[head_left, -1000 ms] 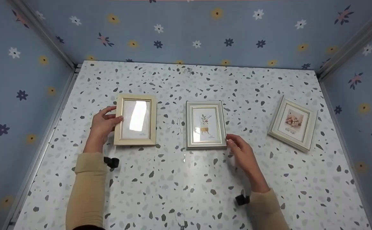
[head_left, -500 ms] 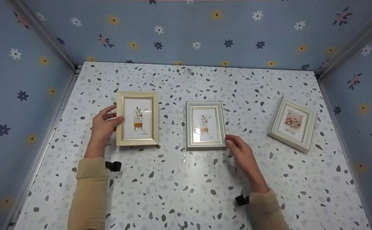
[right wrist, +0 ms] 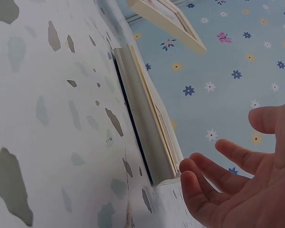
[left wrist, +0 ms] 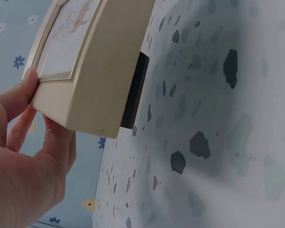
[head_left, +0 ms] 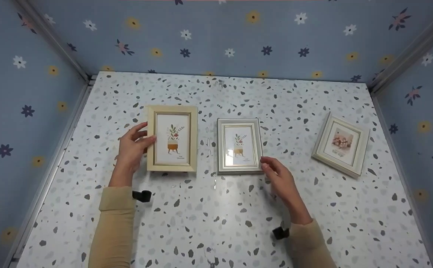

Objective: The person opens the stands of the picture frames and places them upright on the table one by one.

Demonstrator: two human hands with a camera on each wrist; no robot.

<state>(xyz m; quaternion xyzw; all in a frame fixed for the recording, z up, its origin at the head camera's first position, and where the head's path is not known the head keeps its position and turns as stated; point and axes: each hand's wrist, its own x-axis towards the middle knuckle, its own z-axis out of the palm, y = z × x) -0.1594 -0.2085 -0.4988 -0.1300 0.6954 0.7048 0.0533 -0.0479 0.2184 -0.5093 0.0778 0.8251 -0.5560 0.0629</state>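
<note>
Speckled tabletop (head_left: 216,227). Cream frame (head_left: 172,138) raised above left half; silver frame (head_left: 239,146) lying mid-tabletop; pale frame (head_left: 341,144) angled, right. My left hand (head_left: 131,147) pinches cream frame's left edge; my right hand (head_left: 280,176), fingers loose, at silver frame's lower right.

Tabletop (head_left: 201,219) was white, speckled with grey chips | pale flower-print frame (head_left: 341,144) lay slanted toward its right side | back wall (head_left: 216,31) was blue with white, yellow and navy flowers | side walls (head_left: 11,130) matched | metal strips (head_left: 52,40) lined the corners
</note>
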